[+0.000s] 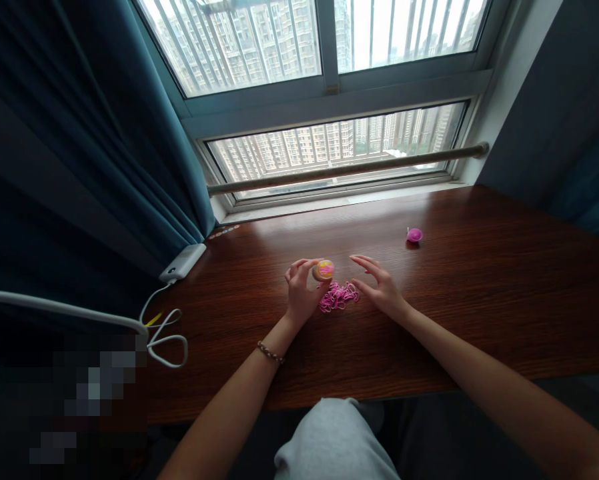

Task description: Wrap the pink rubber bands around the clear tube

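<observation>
Many pink elastic bands [337, 298] are heaped at five o'clock from a small round container [324, 269], clamped in the fingers of the left hand [302, 291]. Pink and yellow contents are seen inside; its side is partly hidden. Toward three o'clock, the right hand [387, 291] is held fingers apart. Toward two, a magenta object [415, 235] is indistinct.

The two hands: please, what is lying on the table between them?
In the head view, a pile of pink bands lies on the table between the left hand and the right hand; the left holds a small round container.
</observation>
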Motion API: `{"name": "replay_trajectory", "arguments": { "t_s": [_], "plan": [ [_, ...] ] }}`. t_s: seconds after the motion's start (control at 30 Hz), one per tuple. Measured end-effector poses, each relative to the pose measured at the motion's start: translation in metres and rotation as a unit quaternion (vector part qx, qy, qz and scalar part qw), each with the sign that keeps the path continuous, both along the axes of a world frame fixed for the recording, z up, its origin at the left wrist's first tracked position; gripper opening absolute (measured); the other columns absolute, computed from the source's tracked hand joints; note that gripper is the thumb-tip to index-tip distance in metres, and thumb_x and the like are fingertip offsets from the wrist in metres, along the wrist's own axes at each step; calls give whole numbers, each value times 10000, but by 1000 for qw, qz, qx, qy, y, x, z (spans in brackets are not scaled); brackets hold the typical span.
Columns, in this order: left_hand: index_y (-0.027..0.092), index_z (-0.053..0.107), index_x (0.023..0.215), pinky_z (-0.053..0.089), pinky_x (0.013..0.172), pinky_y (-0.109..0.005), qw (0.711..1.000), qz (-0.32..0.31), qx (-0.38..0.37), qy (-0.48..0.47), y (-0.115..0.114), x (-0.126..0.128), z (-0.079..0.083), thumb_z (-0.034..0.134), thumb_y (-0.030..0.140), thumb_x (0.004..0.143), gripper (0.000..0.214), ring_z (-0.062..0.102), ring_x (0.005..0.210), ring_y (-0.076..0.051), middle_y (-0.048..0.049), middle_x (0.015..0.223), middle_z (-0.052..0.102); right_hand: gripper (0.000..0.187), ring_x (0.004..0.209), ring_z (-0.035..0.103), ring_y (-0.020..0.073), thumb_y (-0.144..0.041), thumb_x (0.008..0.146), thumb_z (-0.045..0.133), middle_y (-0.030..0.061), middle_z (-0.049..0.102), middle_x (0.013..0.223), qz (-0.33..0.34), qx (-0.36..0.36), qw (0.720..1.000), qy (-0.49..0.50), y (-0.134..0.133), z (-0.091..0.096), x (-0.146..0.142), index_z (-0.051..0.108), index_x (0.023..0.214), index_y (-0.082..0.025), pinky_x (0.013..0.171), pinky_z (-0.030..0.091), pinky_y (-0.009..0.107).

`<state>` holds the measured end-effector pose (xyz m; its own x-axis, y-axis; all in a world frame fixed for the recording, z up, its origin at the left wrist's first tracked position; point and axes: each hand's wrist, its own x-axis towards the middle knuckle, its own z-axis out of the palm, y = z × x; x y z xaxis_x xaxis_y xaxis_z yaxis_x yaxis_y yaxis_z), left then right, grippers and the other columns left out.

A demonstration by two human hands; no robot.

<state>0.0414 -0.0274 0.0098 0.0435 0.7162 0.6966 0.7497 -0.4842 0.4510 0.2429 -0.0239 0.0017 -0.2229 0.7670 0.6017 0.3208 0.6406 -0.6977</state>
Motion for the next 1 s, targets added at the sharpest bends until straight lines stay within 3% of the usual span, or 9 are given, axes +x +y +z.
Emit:
{"name": "replay_trajectory", "arguments": {
  "t_s": [0.13, 0.23, 0.33, 0.43, 0.57, 0.7, 1.0],
  "plan": [
    [230, 536, 1091, 294, 983, -387, 993, -114, -31, -18, -5, 7, 2, 631, 350, 725, 397, 438, 1145, -210, -54, 1139, 598, 516, 1122, 467, 215, -272, 739, 630, 48, 545, 1202, 7, 29, 999, -18, 0, -1, -4, 479, 1232, -272, 976, 368, 392],
    [235, 555, 1096, 279, 1011, -399, 987, -151, -49, -11, -6, 10, 4, 638, 367, 715, 412, 386, 1195, -222, -62, 1218, 548, 468, 1076, 498, 213, -265, 725, 644, 42, 588, 1133, 24, 25, 999, -25, -1, 1, -6, 525, 1177, -264, 950, 391, 385],
    [246, 557, 1119, 293, 1009, -396, 990, -127, -62, -6, -2, 7, 7, 659, 380, 690, 461, 398, 1171, -222, -59, 1243, 525, 410, 1055, 516, 212, -254, 731, 634, 43, 605, 1101, 26, 1, 1000, -18, -1, 1, -5, 554, 1133, -256, 933, 403, 378],
    [232, 576, 1097, 399, 893, -360, 992, -82, -93, -24, 8, -5, 5, 661, 360, 688, 438, 517, 1003, -201, -60, 1082, 616, 408, 1030, 534, 223, -253, 728, 623, 53, 607, 1106, -21, -34, 999, 2, 5, -3, 0, 556, 1130, -245, 900, 420, 387],
    [179, 672, 841, 453, 643, -277, 972, -20, -236, -10, 20, -23, -2, 669, 332, 646, 248, 577, 664, -149, -43, 791, 669, 400, 992, 558, 236, -278, 718, 612, 65, 622, 1079, -102, -68, 992, 27, 16, -8, 11, 571, 1111, -216, 847, 444, 395],
    [172, 698, 746, 426, 548, -238, 931, -54, -360, 14, 21, -29, -3, 680, 327, 585, 224, 595, 610, -153, -28, 655, 669, 405, 989, 563, 242, -297, 694, 630, 72, 623, 1079, -134, -82, 987, 31, 21, -10, 18, 588, 1087, -206, 820, 456, 387],
    [159, 708, 700, 444, 629, -252, 935, -61, -348, 13, 18, -24, 1, 586, 244, 641, 160, 617, 656, -164, -40, 682, 696, 402, 976, 566, 240, -287, 676, 639, 63, 629, 1057, -134, -60, 989, -4, 21, -12, 18, 599, 1071, -220, 815, 458, 391]
  ]
}}
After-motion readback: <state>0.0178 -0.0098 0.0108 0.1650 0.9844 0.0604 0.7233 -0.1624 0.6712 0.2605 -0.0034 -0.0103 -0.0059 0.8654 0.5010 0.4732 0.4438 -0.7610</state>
